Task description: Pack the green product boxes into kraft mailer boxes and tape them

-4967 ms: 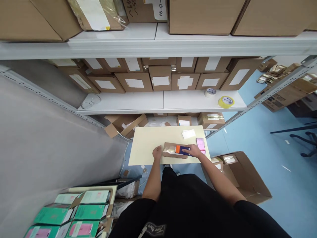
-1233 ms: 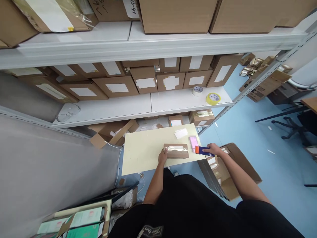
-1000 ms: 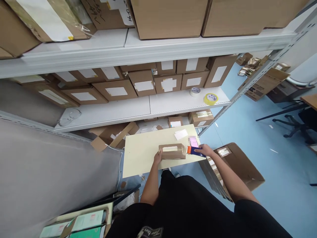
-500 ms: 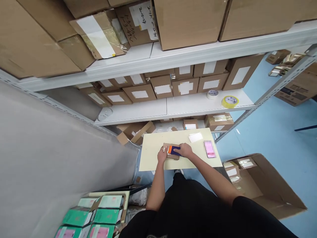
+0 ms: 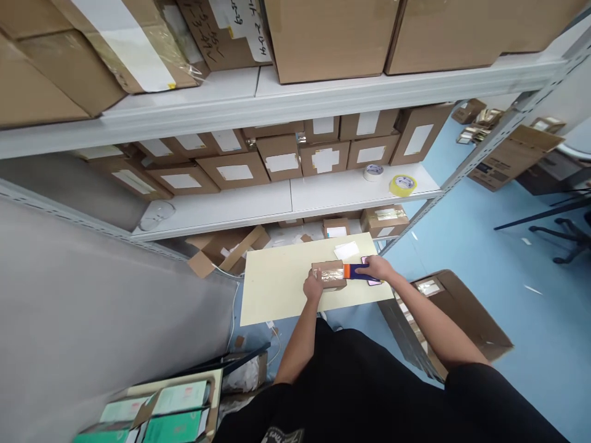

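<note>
A small brown cardboard box lies on the cream tabletop, with shiny clear tape across its top. My left hand grips the box at its left end, fingers on the taped top. In my right hand is a dark blue and orange tape dispenser, held at the right end of the box. Its orange end meets the end of the tape strip. Under the dispenser and right hand lies a pink phone, partly hidden.
White paper slips lie behind the box. Shelving ahead holds labelled cartons, a white tape roll and a yellow tape roll. A large open carton stands on the right; green boxes sit lower left.
My right hand has moved the tape dispenser rightward across the box, leaving tape along its top. My left hand stays at the box's left end. The view has shifted right.
</note>
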A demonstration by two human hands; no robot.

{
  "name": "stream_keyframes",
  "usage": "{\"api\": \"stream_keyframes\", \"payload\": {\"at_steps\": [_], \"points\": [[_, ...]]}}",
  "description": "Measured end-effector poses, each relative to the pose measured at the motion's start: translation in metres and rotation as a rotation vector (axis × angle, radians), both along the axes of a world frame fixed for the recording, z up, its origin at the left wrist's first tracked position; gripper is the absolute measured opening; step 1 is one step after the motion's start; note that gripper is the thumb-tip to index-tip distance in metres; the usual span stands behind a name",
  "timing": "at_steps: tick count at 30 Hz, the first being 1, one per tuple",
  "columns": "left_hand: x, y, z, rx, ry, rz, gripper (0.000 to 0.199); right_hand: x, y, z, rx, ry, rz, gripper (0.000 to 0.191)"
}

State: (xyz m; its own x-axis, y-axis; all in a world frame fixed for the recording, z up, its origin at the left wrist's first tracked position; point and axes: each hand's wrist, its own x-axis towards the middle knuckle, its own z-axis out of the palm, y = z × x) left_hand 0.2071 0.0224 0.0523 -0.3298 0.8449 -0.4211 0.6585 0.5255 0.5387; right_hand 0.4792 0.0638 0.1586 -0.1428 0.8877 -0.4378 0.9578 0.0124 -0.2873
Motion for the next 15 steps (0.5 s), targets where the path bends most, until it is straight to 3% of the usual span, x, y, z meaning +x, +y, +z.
{"api": "stream_keyframes", "payload": {"at_steps": [3, 5, 11, 15], "points": [[-0.003, 0.001, -0.001, 0.029, 0.018, -0.042, 0.063, 0.043, -0.011, -0.003, -0.01, -0.036, -0.051, 0.048], [-0.006, 0.001, -0.002, 0.029, 0.023, -0.044, 0.063, 0.046, -0.013, -0.011, -0.018, -0.057, -0.08, 0.046], [-0.012, 0.003, -0.004, -0.003, 0.039, -0.045, 0.066, -0.024, -0.002, -0.059, -0.014, -0.097, -0.095, 0.045], [-0.013, 0.005, -0.003, -0.001, 0.042, -0.038, 0.068, -0.051, -0.017, -0.096, -0.023, -0.143, -0.102, 0.035]]}}
